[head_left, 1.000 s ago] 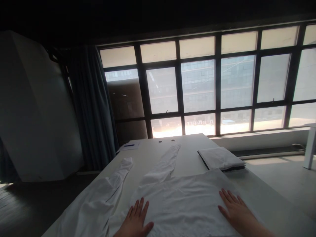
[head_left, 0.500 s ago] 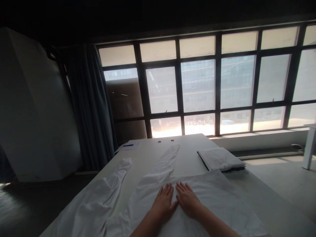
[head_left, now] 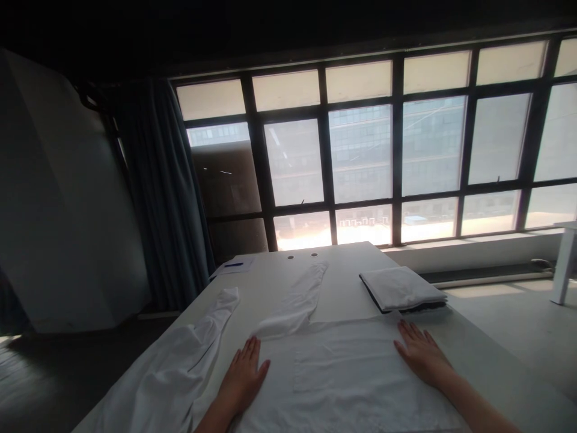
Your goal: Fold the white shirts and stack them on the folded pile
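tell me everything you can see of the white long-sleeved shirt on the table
The white long-sleeved shirt looks like thin, matte fabric. It lies on the pale table, its body spread flat nearest the person, with faint creases. One sleeve runs away across the tabletop; the other lies rumpled to the left, near the table's edge. The left hand and right hand rest palm down on it. No collar is discernible.
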{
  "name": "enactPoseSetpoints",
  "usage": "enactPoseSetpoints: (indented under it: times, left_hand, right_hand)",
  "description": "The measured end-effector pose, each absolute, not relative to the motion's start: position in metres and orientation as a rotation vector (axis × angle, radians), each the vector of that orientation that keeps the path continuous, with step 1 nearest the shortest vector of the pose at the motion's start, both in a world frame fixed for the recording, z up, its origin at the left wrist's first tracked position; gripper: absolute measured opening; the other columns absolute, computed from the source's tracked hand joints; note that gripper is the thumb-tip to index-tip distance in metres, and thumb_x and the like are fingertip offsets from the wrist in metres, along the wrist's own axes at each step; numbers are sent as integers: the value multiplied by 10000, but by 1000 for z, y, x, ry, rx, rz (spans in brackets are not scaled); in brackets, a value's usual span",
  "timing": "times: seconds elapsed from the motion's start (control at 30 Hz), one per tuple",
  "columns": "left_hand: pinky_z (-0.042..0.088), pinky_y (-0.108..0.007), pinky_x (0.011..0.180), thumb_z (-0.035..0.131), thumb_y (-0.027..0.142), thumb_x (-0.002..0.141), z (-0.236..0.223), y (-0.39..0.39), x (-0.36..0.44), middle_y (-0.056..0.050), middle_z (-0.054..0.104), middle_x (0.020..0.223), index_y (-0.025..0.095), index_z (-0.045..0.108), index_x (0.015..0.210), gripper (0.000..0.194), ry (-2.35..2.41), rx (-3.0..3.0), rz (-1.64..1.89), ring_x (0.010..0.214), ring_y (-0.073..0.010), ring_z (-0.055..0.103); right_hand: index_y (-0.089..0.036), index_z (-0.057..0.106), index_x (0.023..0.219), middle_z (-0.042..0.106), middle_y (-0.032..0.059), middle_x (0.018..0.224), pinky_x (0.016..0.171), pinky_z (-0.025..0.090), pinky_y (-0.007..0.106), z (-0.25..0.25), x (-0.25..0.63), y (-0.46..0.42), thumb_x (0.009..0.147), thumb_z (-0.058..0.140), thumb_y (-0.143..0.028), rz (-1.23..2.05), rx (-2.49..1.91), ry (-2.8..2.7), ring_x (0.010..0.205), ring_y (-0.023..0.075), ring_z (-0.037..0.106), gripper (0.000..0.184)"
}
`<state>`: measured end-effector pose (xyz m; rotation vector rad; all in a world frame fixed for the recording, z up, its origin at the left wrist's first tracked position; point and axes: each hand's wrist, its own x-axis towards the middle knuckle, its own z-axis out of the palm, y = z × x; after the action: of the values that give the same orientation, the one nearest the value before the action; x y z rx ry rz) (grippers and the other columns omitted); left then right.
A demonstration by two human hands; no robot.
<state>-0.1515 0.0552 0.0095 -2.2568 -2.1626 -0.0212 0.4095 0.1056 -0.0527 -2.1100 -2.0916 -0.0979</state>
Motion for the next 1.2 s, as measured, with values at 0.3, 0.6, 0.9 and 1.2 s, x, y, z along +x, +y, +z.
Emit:
enactPoseSetpoints:
  times: [0.3,0.6,0.9,1.2]
  left_hand:
    - [301,-471,1159,363,535,957,15,40,-147,-131,448,1552,249,485,1485,613,-2239,-2023,-132,1442,-328,385]
    - [446,-358,994,355,400,965,21,28,-152,-109,661,1187,193,677,1203,451,-2102,-2055,-332,1110,-256,612]
    - [473,-321,1021,392,436,949,13,38,-202,-46,722,1199,251,647,1179,390,-2364,-2338,-722,1144,-223,655]
    - [465,-340,1086,550,407,737,4,70,-213,-97,701,1273,138,659,1209,554,-2439,-2329,-1324,1226,-260,623]
  right_hand:
    - [-280,541,1454,498,78,1505,1152,286,543,-58,427,85,938,359,-473,-200,-2076,-1955,1405,345,412,581]
    - [-184,546,1432,516,115,1480,1058,423,477,-50,421,74,911,375,-377,-301,-1983,-1941,1290,307,518,581]
    - [-124,392,1512,446,153,1501,1022,503,371,-50,427,74,922,366,-319,-296,-1668,-1886,1288,263,543,622]
    - [-129,494,1413,541,139,1410,1090,464,382,-40,435,89,864,381,-290,-99,-1596,-1828,1282,253,555,582]
